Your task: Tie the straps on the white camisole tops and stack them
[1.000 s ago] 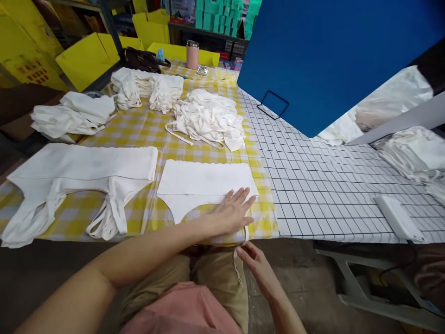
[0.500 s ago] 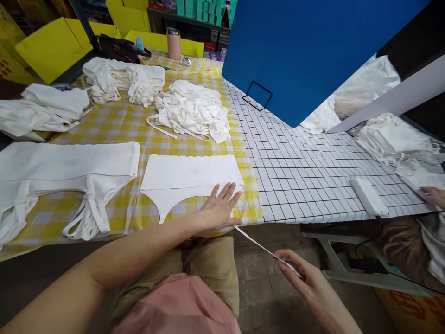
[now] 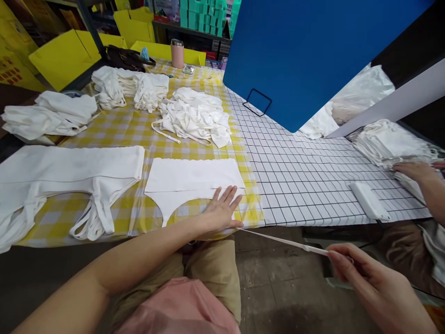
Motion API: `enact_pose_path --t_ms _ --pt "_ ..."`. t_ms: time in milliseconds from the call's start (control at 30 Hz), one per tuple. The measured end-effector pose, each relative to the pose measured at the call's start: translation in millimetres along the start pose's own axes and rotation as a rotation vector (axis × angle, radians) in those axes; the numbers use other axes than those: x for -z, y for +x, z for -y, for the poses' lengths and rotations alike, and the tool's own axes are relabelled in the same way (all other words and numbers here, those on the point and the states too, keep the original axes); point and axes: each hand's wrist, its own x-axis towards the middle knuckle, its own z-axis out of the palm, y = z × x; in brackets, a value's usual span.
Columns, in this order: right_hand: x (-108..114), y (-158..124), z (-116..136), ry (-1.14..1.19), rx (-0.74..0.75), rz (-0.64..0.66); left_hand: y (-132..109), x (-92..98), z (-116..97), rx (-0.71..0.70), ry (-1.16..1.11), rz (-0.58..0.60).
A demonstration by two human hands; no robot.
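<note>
A white strappy camisole top [image 3: 194, 174] lies flat near the front edge of the table. My left hand [image 3: 222, 211] rests on its lower right part, palm down and fingers spread. From under that hand a thin white strap [image 3: 278, 240] runs out past the table edge, pulled taut to the right. My right hand [image 3: 358, 273] pinches the strap's far end between thumb and fingers, in the air in front of the table. A stack of similar white tops [image 3: 93, 164] with hanging straps lies to the left.
Behind lie a crumpled heap of white tops [image 3: 196, 113] and a folded stack [image 3: 134, 83]. A pink tumbler [image 3: 177, 53] stands at the back. A blue board [image 3: 295, 55] hangs over the grid-patterned cloth [image 3: 295, 181]. At right, a co-worker's hand [image 3: 415, 171] touches white garments near a white device [image 3: 369, 199].
My right hand has moved right, drawing the strap out longer and straighter. My left hand stays on the top. The co-worker's hand has come further into view over the garments.
</note>
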Motion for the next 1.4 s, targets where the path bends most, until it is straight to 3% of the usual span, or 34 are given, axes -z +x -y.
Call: enact_pose_path --t_ms 133,267,367,467,533,667,933,1033,1200,1267,1400 --pt "-1 18 15 0.033 0.072 0.069 -3 3.9 -5 0.006 -0.155 -0.086" --pt "-8 37 38 0.112 0.153 0.178 -8 28.1 -28 -0.117 -0.534 -0.194" --pt "-11 49 51 0.107 0.219 0.268 -9 50.1 -49 -0.229 -0.845 -0.163" --pt "-15 60 54 0.093 0.273 0.345 -7 59.9 -61 -0.173 -1.070 -0.097" --pt "-22 66 51 0.073 0.304 0.298 -7 59.0 -64 -0.067 -1.198 -0.058" --pt "-44 70 42 -0.012 0.401 0.073 -8 53.0 -60 0.109 -1.393 -0.062" --pt "-94 67 46 0.000 0.617 -0.080 -11 54.4 -55 0.181 -1.586 0.002" --pt "-104 71 50 0.017 0.630 -0.105 -13 51.9 -46 0.180 -1.472 -0.003" --pt "-119 80 56 0.224 0.380 -0.079 -11 42.3 11 0.264 -0.706 -0.377" --pt "-128 86 60 0.383 0.256 -0.005 -7 37.7 39 0.299 -0.430 -0.390" --pt "-149 102 71 0.682 0.110 0.146 2 34.2 70 0.154 -0.126 -0.270"
